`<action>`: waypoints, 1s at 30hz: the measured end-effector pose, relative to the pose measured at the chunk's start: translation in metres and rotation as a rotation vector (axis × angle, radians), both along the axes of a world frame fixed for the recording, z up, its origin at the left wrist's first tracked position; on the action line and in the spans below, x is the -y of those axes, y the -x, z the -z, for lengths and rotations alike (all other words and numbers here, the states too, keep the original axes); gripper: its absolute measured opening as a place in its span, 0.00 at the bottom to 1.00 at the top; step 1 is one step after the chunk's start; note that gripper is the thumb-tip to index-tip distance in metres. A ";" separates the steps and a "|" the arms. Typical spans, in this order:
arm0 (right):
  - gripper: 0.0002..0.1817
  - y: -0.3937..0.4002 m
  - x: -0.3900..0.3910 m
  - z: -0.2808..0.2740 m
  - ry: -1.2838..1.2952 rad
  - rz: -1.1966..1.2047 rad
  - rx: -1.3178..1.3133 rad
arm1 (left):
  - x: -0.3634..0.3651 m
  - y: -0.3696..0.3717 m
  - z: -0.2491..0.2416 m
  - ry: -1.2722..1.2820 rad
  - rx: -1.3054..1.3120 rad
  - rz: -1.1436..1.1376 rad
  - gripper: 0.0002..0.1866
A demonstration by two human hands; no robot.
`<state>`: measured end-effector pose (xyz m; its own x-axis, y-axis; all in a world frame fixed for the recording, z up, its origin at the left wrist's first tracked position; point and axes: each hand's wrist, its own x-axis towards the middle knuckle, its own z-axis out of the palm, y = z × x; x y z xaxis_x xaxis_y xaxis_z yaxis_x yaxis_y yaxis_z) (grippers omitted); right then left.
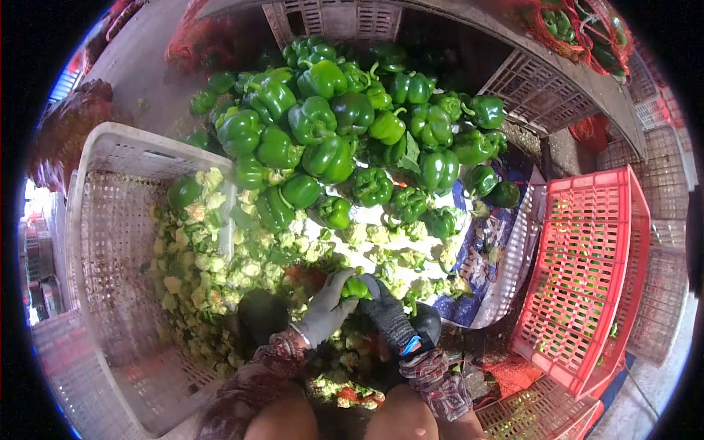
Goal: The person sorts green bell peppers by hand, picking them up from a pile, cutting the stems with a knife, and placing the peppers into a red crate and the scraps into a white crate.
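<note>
A green bell pepper [355, 288] is held between my two gloved hands, low in the middle of the head view. My left hand [328, 309], in a light grey glove, wraps its fingers around the pepper's left side. From the right, my right hand [386, 312] in a dark grey glove closes on the same pepper. Whether that hand also grips a small tool cannot be made out. Just beyond my hands lie many pale green pepper cores [253, 268], and past them rises a heap of whole bell peppers [330, 158].
A whitish plastic crate [110, 242] stands at the left, beside the cores. To the right a red crate [579, 271] contains green pieces. A blue and white sheet [480, 264] lies under the heap's right side. Red mesh bags [561, 29] sit at the top right.
</note>
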<state>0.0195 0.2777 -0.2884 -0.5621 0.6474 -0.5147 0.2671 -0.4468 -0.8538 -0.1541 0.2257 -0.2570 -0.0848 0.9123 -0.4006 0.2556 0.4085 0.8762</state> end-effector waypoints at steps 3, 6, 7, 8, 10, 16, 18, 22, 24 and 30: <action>0.25 0.001 0.007 0.009 -0.093 -0.006 -0.013 | -0.003 0.004 -0.002 -0.041 -0.048 0.083 0.29; 0.20 0.023 0.004 -0.019 -0.189 0.038 -0.031 | -0.009 0.014 -0.011 0.133 -0.011 0.117 0.29; 0.26 0.018 0.014 0.005 -0.083 0.069 -0.038 | -0.007 0.016 -0.008 0.088 -0.030 0.122 0.29; 0.32 0.017 0.016 0.014 0.023 0.096 -0.043 | -0.004 0.017 -0.002 0.058 -0.099 0.114 0.29; 0.32 0.017 0.011 0.018 -0.352 -0.107 0.185 | 0.006 0.014 0.012 -0.002 -0.224 0.094 0.29; 0.31 0.035 0.011 0.021 -0.599 -0.209 0.416 | -0.003 0.005 0.023 -0.051 -0.432 0.032 0.23; 0.29 0.042 0.006 0.009 -0.379 -0.235 0.497 | -0.005 -0.002 0.031 0.022 -0.409 -0.024 0.22; 0.28 0.047 0.003 0.029 -0.392 -0.156 0.430 | -0.011 0.001 0.023 -0.009 -0.451 -0.053 0.21; 0.29 0.038 0.005 0.025 -0.379 -0.132 0.405 | -0.002 0.001 0.037 -0.016 -0.375 -0.134 0.21; 0.32 0.038 -0.003 -0.033 -0.097 -0.168 0.261 | 0.014 -0.001 -0.003 -0.036 0.080 -0.373 0.19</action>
